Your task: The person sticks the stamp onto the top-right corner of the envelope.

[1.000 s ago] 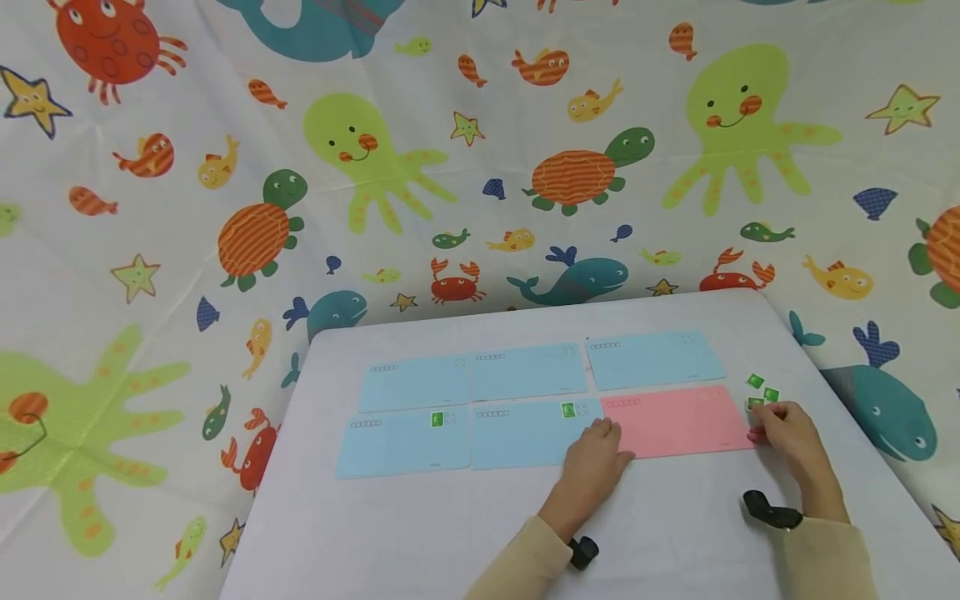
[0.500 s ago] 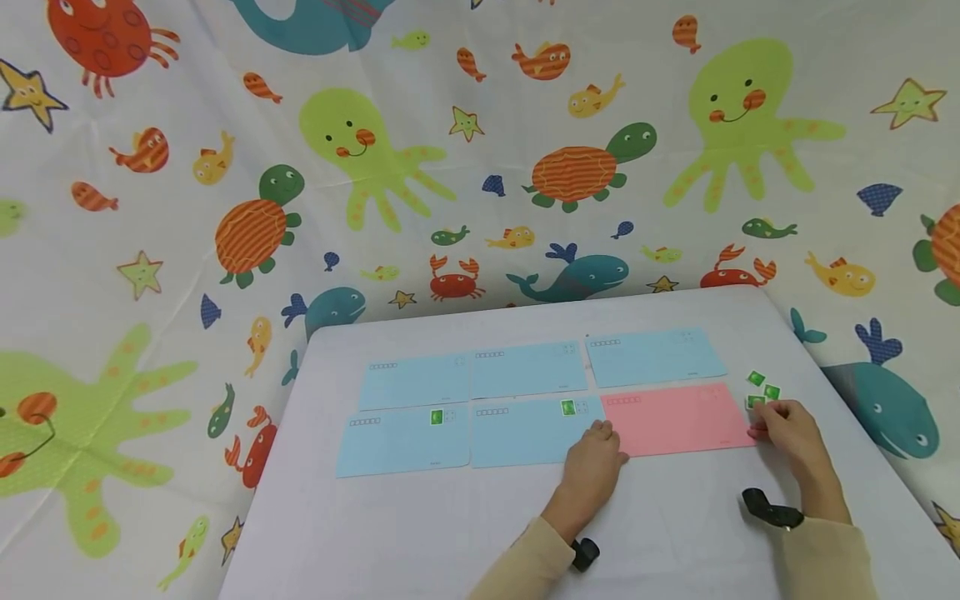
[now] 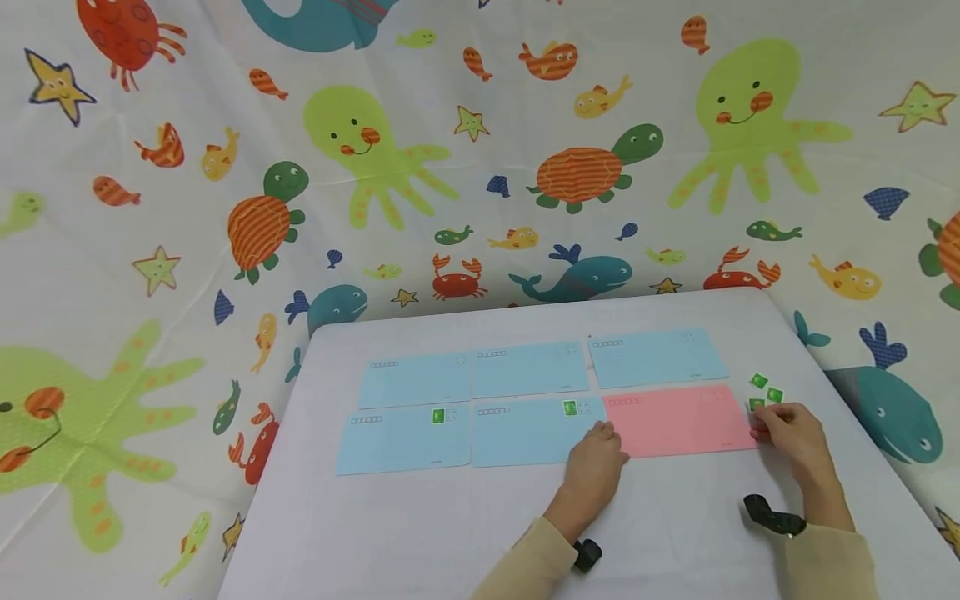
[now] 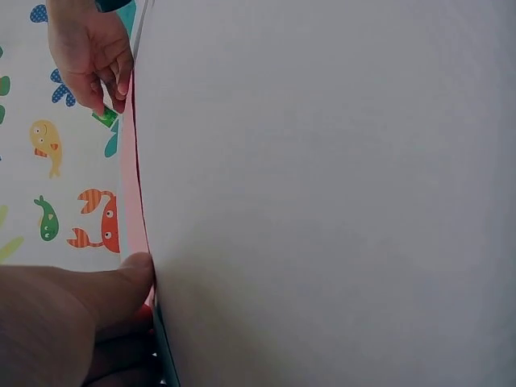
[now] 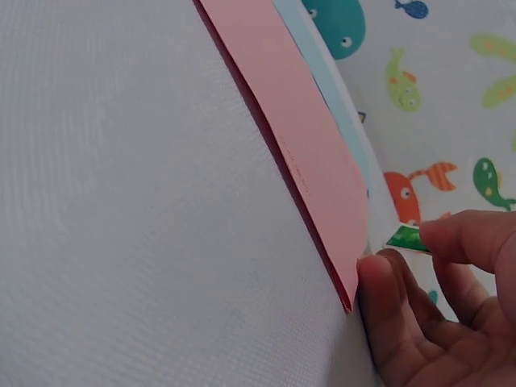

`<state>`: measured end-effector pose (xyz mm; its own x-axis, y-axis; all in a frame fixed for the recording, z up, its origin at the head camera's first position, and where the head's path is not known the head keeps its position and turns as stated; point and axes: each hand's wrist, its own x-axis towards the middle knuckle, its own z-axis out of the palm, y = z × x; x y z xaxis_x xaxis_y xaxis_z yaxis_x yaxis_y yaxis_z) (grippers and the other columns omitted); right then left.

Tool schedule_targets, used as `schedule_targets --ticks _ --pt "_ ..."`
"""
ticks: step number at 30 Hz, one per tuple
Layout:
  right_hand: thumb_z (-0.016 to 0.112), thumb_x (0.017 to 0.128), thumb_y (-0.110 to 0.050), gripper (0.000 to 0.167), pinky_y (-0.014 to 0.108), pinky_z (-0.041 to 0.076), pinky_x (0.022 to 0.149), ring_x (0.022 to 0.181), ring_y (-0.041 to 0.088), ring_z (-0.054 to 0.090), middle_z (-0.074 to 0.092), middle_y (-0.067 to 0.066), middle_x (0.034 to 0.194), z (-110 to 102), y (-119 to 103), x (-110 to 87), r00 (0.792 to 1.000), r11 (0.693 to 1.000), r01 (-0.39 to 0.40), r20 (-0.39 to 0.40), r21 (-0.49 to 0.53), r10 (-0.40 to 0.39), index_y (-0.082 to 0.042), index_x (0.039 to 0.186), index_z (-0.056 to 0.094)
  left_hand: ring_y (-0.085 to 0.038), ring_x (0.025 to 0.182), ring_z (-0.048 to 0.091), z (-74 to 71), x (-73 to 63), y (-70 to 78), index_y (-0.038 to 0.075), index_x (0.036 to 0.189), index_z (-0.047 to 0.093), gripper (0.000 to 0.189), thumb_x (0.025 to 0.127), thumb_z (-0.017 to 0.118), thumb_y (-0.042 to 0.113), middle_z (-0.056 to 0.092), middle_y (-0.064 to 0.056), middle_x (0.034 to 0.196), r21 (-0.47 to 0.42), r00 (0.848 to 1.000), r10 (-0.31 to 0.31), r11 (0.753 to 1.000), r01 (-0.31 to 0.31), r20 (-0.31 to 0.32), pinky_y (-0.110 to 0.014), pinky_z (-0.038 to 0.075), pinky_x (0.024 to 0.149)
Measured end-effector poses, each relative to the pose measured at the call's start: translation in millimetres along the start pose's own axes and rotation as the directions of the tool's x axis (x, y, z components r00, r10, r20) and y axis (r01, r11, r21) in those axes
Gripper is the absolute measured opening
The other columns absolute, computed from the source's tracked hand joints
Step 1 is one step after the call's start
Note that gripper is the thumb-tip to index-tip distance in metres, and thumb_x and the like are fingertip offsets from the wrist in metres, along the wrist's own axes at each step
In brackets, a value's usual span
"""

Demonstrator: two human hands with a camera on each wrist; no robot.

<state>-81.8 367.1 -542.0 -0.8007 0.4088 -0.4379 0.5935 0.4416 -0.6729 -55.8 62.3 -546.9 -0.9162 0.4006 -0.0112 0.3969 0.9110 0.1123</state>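
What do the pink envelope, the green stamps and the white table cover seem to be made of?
The pink envelope is probably matte paper: thin layered edges, no shine. The green stamps look like thin printed paper with pale borders; coating unclear. The white table cover is perhaps woven fabric, matte, with fine texture.

The tabletop carries five blue envelopes, one pink envelope and five visible green stamps, three near its right edge.

Soft light, faint shadows; wrist views dimmer, the left perhaps slightly blurred
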Motion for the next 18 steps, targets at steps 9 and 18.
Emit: schedule_targets --ticks 9,18 --pt "0.048 0.103 -0.042 0.050 0.010 0.050 0.056 0.069 -0.006 0.066 0.063 -0.020 0.078 2.4 3.8 0.6 0.998 0.991 0.067 -0.019 0.114 -0.065 0.002 0.128 0.043 -0.009 0.128 0.061 0.1 -0.3 -1.1 0.015 0.122 0.072 0.036 0.096 0.065 0.039 0.066 0.004 0.135 -0.017 1.000 -0.003 1.000 0.003 -0.010 -0.020 0.052 0.100" --pt "0.047 0.104 -0.033 0.042 0.011 0.052 0.056 0.066 -0.004 0.067 0.059 -0.022 0.073 2.5 -0.8 -3.0 0.998 0.982 0.055 -0.042 0.182 -0.048 0.002 0.125 0.040 -0.008 0.126 0.062 3.4 0.5 -1.8 0.016 0.122 0.073 0.036 0.095 0.066 0.039 0.067 0.004 0.133 -0.016 1.000 -0.006 1.000 0.005 -0.026 -0.020 0.053 0.098"
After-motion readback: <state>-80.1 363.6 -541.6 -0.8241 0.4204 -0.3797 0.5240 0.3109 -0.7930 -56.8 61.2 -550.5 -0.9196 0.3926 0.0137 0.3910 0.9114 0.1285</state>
